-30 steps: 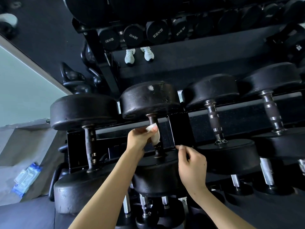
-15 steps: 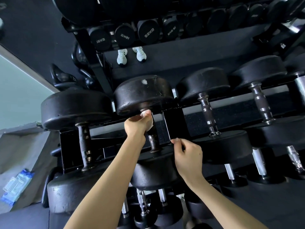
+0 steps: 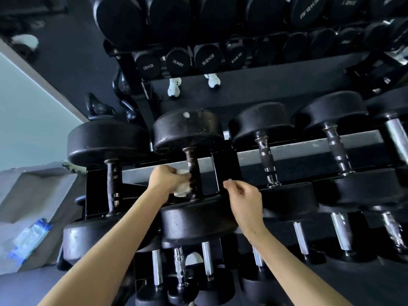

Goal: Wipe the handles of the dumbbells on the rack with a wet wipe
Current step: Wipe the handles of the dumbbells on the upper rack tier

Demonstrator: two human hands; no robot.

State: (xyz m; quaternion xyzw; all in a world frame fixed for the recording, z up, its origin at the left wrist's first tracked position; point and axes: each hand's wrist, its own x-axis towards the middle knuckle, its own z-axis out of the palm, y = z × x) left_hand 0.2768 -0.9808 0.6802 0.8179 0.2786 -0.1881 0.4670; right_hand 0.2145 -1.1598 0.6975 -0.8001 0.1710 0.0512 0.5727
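While the left hand (image 3: 164, 178) holds the wet wipe (image 3: 182, 191) bunched in curled fingers, the wipe bears on the left flank of the dark handle (image 3: 192, 168) of one dumbbell on the rack (image 3: 298, 151). Contact is low on the bar, towards the nearer head (image 3: 196, 219).

Right hand (image 3: 242, 199) idles just right of that handle. Fingers loosely curled, nothing in them that I can make out. Fingertips are by the black divider plate (image 3: 225, 171); touching or not, cannot tell.

Step in hand, as I read it: wiping this one handle.

- Only one flank is covered. Better to wrap the wipe right round the bar, so the side facing away gets cleaned too.
- Run the full length, from the nearer head up to the collar under the far head (image 3: 187, 131), twisting the wrist along the way.
- The bar looks rough and worn. It will likely drag at the wipe, so use firm but not hard pressure and refold to a fresh face.
- The free hand could steady the nearer head if the dumbbell rolls in its cradle.

Neighbouring bars wait: a dull one (image 3: 113, 186) left of the handle, a chrome-banded one (image 3: 267, 164) right of it. A blue pack (image 3: 28, 239), probably wipes, lies far left of the handle and lower.
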